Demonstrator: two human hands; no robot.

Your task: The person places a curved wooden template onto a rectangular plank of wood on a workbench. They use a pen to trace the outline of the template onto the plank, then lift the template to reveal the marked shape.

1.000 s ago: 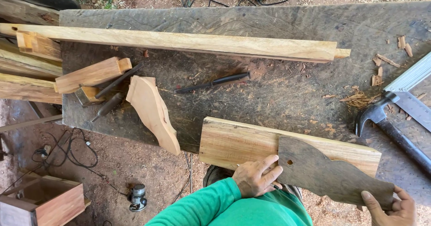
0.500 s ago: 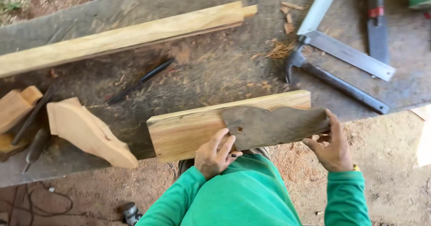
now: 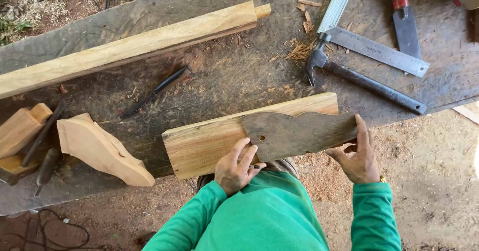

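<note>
The dark curved template [image 3: 299, 134] lies flat on the pale wooden board [image 3: 209, 144], which rests at the near edge of the grey worktop [image 3: 239, 76], its near side overhanging. The left hand [image 3: 238, 167] presses down on the template's left end, beside a small round hole, fingers spread flat rather than closed; a thin dark object, perhaps a pencil, lies under the fingertips but is too small to identify. The right hand [image 3: 360, 154] holds the template's right end, fingers raised along the edge and the thumb beneath, a narrow pinch grip. Both sleeves are green. To the left on the worktop lies a carved curved wooden piece [image 3: 102, 151], with further blocks [image 3: 22, 129] and dark tools just beside it. A long squared timber [image 3: 129, 46] runs across the far side. A dark chisel [image 3: 157, 90] lies between timber and board. To the far right sit a claw hammer [image 3: 359, 81], a steel square [image 3: 374, 46] and wood chips [image 3: 302, 49].
</note>
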